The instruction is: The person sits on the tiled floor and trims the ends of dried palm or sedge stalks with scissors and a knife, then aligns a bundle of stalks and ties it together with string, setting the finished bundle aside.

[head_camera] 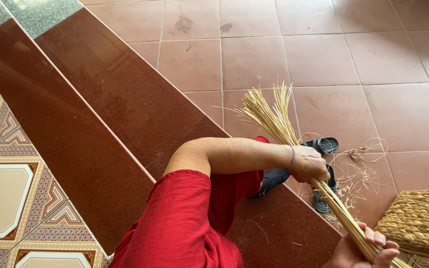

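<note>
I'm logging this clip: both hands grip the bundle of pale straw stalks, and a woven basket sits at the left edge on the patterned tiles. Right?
Not quite. The head view shows the woven basket at the right edge, on the plain red floor tiles. Both the left hand and right hand do grip the straw bundle.

We see even, bright daylight across the matte terracotta floor tiles point(373, 54), with no hard shadows. The polished dark red stone steps point(100, 109) carry a soft sheen near the upper left. Focus is sharp throughout; straight step edges bend slightly toward the frame's borders.
</note>
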A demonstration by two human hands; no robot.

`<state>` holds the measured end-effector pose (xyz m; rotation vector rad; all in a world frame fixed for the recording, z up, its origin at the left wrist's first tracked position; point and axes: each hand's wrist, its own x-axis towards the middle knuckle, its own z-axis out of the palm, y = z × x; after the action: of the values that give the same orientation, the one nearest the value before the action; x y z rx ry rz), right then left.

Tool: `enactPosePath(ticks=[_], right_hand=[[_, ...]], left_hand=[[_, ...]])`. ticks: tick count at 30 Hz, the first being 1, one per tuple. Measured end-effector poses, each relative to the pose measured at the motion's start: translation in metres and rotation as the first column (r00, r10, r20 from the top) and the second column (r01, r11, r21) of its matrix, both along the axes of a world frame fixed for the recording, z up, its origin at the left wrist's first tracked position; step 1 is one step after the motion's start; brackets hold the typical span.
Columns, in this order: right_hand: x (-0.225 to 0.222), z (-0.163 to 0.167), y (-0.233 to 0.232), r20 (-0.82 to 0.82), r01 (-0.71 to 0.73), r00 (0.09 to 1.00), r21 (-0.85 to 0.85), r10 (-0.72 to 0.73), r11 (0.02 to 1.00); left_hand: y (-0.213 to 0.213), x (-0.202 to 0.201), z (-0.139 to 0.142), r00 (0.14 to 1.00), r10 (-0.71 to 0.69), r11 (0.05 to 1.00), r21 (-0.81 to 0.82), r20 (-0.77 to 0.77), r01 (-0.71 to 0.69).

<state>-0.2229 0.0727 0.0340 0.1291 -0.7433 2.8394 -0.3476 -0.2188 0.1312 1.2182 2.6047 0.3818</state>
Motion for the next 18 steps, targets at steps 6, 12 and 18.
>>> enactPosePath(ticks=[6,12,18], right_hand=[[0.003,0.005,-0.008,0.017,0.014,1.000,0.043,-0.015,0.999],[0.005,0.008,-0.014,0.029,0.024,0.999,0.043,-0.026,0.999],[0.003,0.010,-0.009,0.031,0.005,0.999,0.067,-0.007,0.998]], left_hand=[[-0.003,0.001,-0.002,1.000,-0.006,1.000,-0.003,-0.010,0.006],[-0.005,0.002,-0.002,1.000,0.005,1.000,-0.030,0.007,-0.005],[-0.004,0.000,0.002,1.000,0.009,1.000,-0.020,0.018,-0.009]])
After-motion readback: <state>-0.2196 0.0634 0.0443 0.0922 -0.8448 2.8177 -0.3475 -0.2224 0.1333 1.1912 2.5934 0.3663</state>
